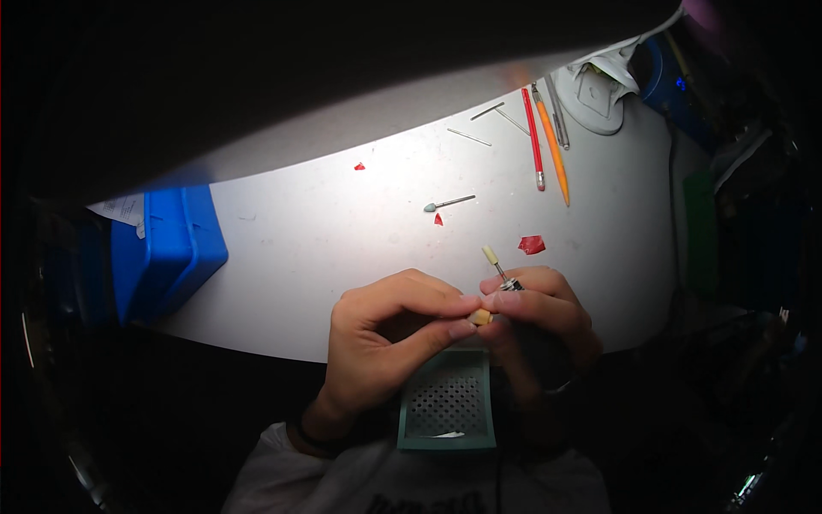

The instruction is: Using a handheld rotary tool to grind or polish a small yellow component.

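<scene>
Over the front edge of the white table [300, 257], my two hands meet. Thumb and forefinger of my left hand [368, 338] pinch a small cream-coloured piece [481, 317], tooth-like in size; the fingertips cover much of it. My right hand [552, 308] is closed around a rotary handpiece [511, 285], whose body is mostly hidden by the fingers. A pale yellow cylindrical bit [490, 254] sticks up from it, pointing away from me and apart from the piece. My right fingertips also touch the piece. Below the hands sits a green tray [404, 420] with a perforated grate.
A grinding bit with a grey-green tip [431, 207] lies mid-table near red scraps [532, 245]. Farther right are a red pencil [533, 137], an orange pencil [553, 146], thin metal rods [469, 137] and a white round base [591, 111]. Blue bins [167, 248] stand left; a dark cover overhangs above.
</scene>
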{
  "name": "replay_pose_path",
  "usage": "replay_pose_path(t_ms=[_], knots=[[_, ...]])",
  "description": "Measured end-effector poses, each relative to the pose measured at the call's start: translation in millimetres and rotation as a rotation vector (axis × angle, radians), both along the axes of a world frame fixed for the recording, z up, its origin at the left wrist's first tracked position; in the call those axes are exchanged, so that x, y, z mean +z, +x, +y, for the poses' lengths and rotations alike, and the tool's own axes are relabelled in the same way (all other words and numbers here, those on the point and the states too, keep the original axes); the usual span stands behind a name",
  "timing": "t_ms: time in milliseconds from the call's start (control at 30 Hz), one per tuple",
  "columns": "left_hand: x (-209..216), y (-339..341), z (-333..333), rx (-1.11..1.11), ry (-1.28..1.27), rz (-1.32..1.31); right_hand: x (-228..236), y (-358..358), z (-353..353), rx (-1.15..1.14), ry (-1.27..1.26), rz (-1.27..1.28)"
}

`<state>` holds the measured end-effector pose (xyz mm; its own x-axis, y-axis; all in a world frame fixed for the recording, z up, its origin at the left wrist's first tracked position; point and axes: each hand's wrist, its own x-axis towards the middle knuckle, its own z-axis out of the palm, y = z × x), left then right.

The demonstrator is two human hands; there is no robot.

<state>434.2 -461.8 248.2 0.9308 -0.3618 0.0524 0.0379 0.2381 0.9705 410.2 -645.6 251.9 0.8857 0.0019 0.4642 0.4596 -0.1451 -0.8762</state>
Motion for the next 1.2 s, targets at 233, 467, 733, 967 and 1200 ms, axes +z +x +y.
replay_pose_path(t_ms=[233,467,733,967,1200], knots=[[4,1,0,-0.011,0.012,0.082,-1,2,-1,0.001,0.02,0.006],[7,2,0,-0.035,-0.015,0.136,-5,3,-2,0.001,0.018,0.006],[5,-3,0,-0.012,-0.033,0.162,-2,-1,-3,-0.005,-0.014,-0.005],[9,-2,-3,0.01,-0.056,0.221,1,-1,-4,0.009,-0.053,-0.001],[5,1,1,-0.017,0.024,0.107,2,-1,-2,0.009,-0.087,0.002]])
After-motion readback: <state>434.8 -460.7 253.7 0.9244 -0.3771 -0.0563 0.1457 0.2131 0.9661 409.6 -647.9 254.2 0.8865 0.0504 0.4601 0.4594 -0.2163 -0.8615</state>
